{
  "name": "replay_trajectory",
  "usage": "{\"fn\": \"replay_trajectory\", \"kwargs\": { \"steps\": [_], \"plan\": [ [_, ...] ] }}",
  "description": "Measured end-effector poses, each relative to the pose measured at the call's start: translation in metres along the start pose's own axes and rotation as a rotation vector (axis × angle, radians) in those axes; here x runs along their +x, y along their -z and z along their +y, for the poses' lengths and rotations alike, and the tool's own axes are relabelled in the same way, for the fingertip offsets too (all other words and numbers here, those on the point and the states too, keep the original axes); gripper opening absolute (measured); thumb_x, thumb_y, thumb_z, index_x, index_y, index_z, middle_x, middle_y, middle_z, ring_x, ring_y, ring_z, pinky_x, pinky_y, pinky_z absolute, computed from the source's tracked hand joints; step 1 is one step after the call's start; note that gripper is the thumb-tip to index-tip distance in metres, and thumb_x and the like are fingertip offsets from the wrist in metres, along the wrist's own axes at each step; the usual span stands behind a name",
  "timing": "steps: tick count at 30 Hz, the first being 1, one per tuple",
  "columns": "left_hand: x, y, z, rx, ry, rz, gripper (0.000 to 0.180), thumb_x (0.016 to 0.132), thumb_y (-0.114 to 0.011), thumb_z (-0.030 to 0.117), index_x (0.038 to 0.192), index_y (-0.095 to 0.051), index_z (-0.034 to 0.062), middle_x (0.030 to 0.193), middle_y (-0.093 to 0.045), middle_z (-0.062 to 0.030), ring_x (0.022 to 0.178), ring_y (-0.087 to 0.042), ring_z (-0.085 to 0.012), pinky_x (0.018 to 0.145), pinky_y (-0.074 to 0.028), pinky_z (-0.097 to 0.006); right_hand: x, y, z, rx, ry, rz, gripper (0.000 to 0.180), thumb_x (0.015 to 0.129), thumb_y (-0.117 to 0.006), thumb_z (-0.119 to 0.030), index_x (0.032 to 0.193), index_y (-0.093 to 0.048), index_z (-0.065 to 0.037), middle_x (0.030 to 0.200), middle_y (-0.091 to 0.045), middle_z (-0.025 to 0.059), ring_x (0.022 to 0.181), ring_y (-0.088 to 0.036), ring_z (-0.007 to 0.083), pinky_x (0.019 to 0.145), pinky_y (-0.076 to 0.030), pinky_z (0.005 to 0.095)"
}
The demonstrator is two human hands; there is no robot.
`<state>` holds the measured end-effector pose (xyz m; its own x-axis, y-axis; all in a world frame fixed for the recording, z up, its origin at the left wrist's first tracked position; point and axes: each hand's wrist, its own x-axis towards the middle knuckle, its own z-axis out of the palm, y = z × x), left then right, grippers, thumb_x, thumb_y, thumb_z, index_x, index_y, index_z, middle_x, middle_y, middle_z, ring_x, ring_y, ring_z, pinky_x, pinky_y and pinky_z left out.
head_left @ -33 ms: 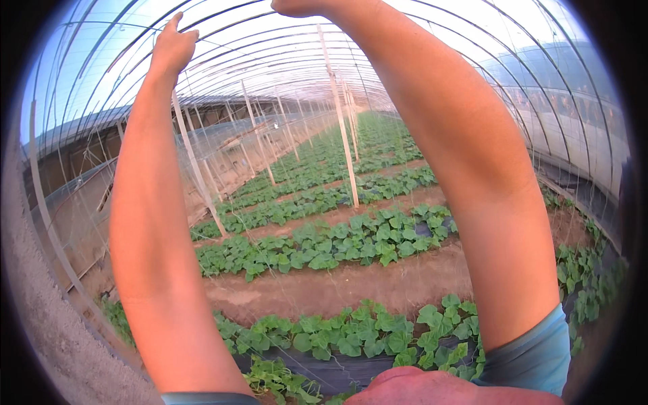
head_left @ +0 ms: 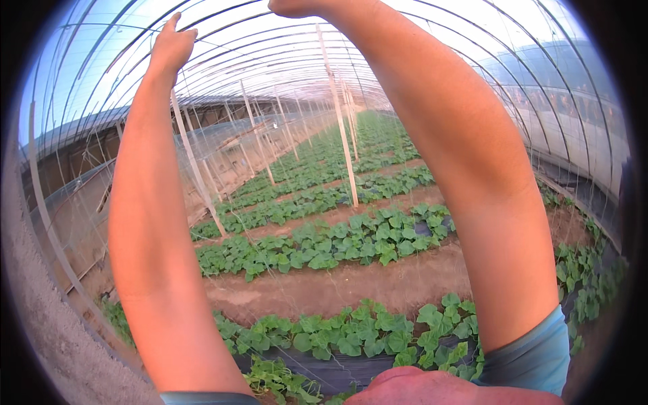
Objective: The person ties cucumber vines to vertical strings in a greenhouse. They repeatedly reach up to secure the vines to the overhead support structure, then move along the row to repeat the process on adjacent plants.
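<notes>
The person reaches both arms high up toward a thin dark roof wire (head_left: 223, 30) that runs under the clear plastic cover of the greenhouse. The left hand (head_left: 170, 46) is up at this wire, with its fingers curled at it and 1 finger sticking up. It is too small and far to tell if the hand is really gripping the wire. The right hand (head_left: 297, 7) is at the very top edge of the picture and is mostly cut off, so its grip cannot be told.

Between the 2 arms stands a tall pale pole (head_left: 341, 128). A second leaning pole (head_left: 196, 169) stands just beside the left arm. Below, rows of green leafy plants (head_left: 324, 239) grow in long beds, with brown soil paths (head_left: 337, 287) between them. Dark ground cover (head_left: 337, 371) lies under the nearest plants.
</notes>
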<state>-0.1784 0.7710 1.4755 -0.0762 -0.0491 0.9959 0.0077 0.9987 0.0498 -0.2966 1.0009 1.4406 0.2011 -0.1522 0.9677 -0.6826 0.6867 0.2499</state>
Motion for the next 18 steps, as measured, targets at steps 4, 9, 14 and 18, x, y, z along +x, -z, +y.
{"fn": "replay_trajectory", "kwargs": {
  "steps": [4, 9, 14, 18],
  "plan": [
    [0.013, -0.004, -0.001, -0.132, 0.028, -0.007, 0.073, 0.096, -0.063, 0.021, 0.161, -0.030, 0.0111, 0.154, -0.043, -0.0276, 0.143, -0.044, -0.0403, 0.119, -0.034, -0.048, -0.003, 0.016, -0.003, 0.011, 0.038, -0.050, 0.029, 0.084, -0.058, -0.017, 0.107, -0.074, -0.007, 0.114, -0.071, 0.0162, 0.114, -0.066, 0.0312, 0.098, -0.050, 0.0446],
    [0.001, -0.002, -0.015, -0.145, 0.186, -0.050, 0.076, 0.095, -0.065, 0.019, 0.160, -0.028, 0.0053, 0.143, -0.053, -0.0288, 0.131, -0.055, -0.0365, 0.106, -0.048, -0.046, 0.001, 0.007, 0.000, -0.051, 0.034, 0.023, 0.029, 0.084, -0.058, -0.017, 0.104, -0.075, -0.005, 0.111, -0.071, 0.0170, 0.112, -0.066, 0.0326, 0.098, -0.051, 0.0461],
    [-0.033, 0.013, -0.032, -0.420, 0.371, -0.107, 0.071, 0.100, -0.061, 0.010, 0.157, -0.022, -0.0078, 0.127, -0.064, -0.0206, 0.102, -0.069, -0.0224, 0.079, -0.058, -0.029, 0.014, 0.009, 0.000, -0.009, -0.020, -0.043, 0.034, 0.082, -0.062, -0.023, 0.108, -0.073, -0.004, 0.113, -0.071, 0.0197, 0.113, -0.066, 0.0336, 0.099, -0.051, 0.0441],
    [-0.066, 0.022, -0.010, -0.335, 0.324, -0.156, 0.066, 0.097, -0.067, 0.022, 0.150, -0.040, -0.0056, 0.129, -0.065, -0.0189, 0.107, -0.068, -0.0248, 0.085, -0.057, -0.034, 0.014, 0.010, -0.002, -0.011, -0.072, -0.067, 0.038, 0.081, -0.063, -0.024, 0.112, -0.071, -0.003, 0.116, -0.070, 0.0207, 0.115, -0.064, 0.0358, 0.100, -0.049, 0.0452]
  ]
}}
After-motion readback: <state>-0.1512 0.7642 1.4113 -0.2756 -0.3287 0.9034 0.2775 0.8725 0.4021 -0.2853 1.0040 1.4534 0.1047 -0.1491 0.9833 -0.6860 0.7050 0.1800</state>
